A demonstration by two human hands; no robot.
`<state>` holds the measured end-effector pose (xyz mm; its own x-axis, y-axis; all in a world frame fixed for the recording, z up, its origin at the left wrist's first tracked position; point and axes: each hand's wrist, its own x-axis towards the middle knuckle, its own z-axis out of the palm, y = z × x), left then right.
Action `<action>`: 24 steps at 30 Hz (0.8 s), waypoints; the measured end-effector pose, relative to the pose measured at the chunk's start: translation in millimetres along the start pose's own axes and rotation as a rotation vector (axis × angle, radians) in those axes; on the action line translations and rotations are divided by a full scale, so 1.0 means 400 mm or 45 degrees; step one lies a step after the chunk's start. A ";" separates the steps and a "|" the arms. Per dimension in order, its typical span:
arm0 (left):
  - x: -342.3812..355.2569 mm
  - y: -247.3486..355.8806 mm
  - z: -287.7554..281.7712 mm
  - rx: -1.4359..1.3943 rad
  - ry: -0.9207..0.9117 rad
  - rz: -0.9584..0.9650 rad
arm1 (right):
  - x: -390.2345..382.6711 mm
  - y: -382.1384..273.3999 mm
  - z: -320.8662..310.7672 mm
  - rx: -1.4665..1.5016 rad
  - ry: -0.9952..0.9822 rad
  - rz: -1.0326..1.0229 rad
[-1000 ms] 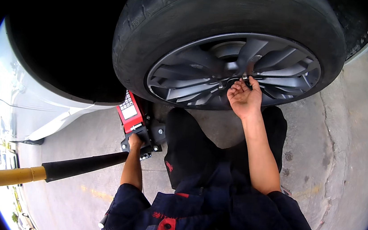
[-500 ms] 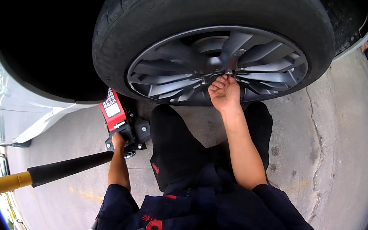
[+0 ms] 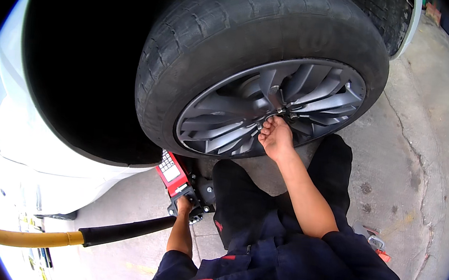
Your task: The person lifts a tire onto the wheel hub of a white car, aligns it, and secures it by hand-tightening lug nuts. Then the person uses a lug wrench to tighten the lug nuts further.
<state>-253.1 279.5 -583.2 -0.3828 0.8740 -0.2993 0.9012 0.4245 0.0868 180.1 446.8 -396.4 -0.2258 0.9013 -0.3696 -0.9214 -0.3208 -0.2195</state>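
So the wheel (image 3: 265,78) is right in front of our knees, beside the dark arch of the white car (image 3: 67,148), with the concrete floor (image 3: 381,184) below. Our hands are well apart. The right one (image 3: 276,139) is up at the hub with fingers curled, close to the lug nuts (image 3: 280,111); we can't tell if it's pinching one. The left (image 3: 184,206) is down at the back end of the red jack (image 3: 172,177), near the black-and-yellow bar (image 3: 127,230), and its grip is hidden too.

Handling-wise, we'd bet the wheel is properly heavy, with stiff rubber that hardly gives. Best hold is probably both sides of the tire tread, low down; it looks grippy enough. The spokes (image 3: 333,103) look hard and smooth, maybe slick, so we'd only use them to steady it. Nuts are small and rigid: fingertips only, easy to drop.
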 end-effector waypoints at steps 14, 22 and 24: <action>-0.073 0.083 0.030 -0.492 0.525 -0.371 | -0.086 -0.063 -0.002 -0.579 -0.376 -0.287; -0.245 0.626 -0.374 -0.902 0.753 0.556 | -0.106 0.120 -0.061 -1.560 -0.672 -0.426; -0.228 0.693 -0.344 -0.988 0.750 0.803 | -0.121 0.126 -0.047 -1.492 -0.737 -0.518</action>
<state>3.8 350.1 -401.0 -0.1294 0.8700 0.4757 0.6774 -0.2728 0.6832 150.5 381.3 -406.5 -0.3710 0.8893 0.2675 -0.2140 0.1984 -0.9565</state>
